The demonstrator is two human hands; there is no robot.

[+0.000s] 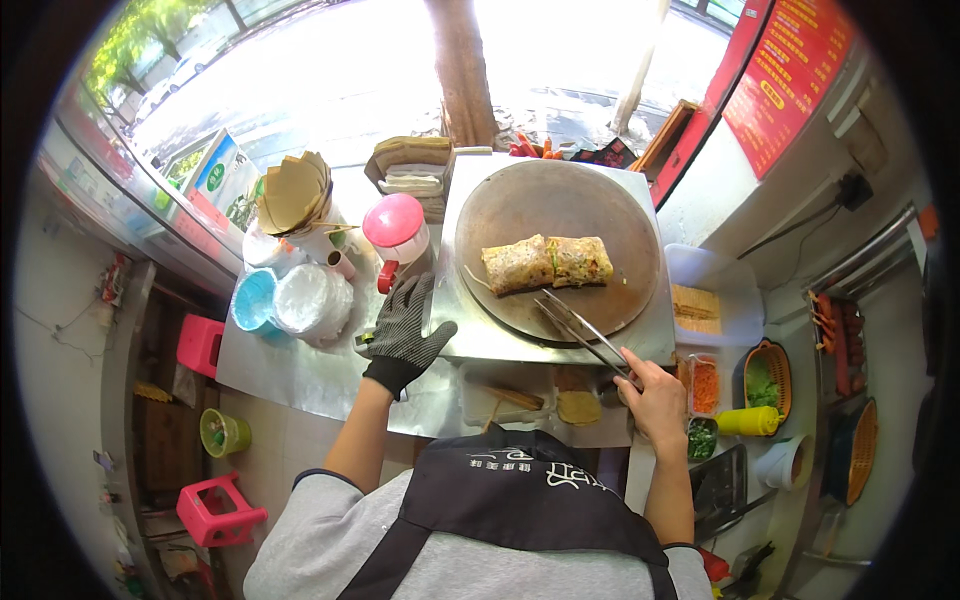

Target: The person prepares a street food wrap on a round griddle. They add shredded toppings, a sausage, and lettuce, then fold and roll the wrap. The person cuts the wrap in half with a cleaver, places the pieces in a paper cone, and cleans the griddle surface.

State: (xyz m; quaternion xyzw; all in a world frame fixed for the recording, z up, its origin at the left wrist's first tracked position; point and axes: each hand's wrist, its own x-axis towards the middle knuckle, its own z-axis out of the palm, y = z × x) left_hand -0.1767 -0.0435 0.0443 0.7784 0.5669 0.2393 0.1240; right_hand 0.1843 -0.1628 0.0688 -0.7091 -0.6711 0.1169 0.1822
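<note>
A folded, filled pancake (551,264), parted across its middle, lies on a round griddle plate (559,187). My right hand (654,397), bare, grips metal tongs (589,330) whose two arms stand apart just below the pancake's lower edge. In a grey knitted glove, my left hand (406,330) rests near the left edge of the griddle stand, fingers spread. Its fingertips are close to the red handle of a lidded plastic jug (395,225). Whether the glove touches the handle or covers something on the counter, I cannot tell.
Left on the metal counter (300,390) stand paper bags (295,195), a plastic-covered stack (311,301) and a blue-lined container (255,298). To the right are a box of crackers (695,309), shredded carrot (705,385), chopped greens (702,438), a yellow squeeze bottle (750,421) and a lettuce basket (763,382).
</note>
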